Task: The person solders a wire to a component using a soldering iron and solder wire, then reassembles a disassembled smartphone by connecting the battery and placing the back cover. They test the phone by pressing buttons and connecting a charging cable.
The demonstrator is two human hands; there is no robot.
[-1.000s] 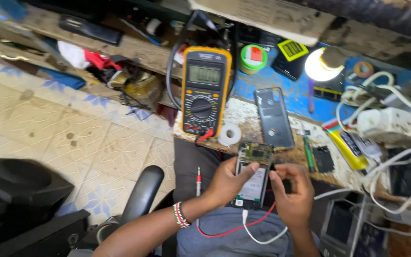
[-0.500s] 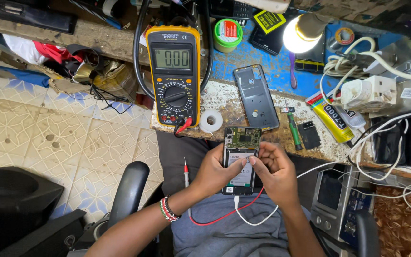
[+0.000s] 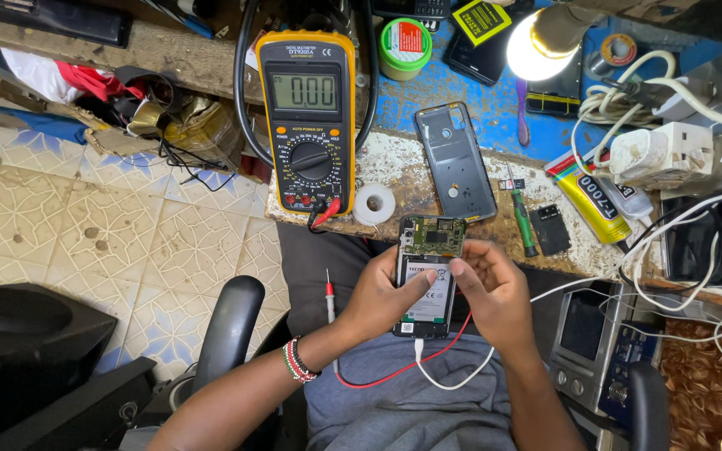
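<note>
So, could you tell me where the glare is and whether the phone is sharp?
Head view: the lit bulb blows out white at top right, while the opened phone between left hand and right hand looks sharp and evenly lit.

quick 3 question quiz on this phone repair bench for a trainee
1. True or false: both hands hold the opened phone above the lap.
2. What lies on the bench just beyond the phone: A) grey back cover, B) hammer, C) cup?
3. What colour is the casing of the multimeter?

Key: 1 true, left hand and right hand both grip it; 2 A; 3 yellow.
</note>
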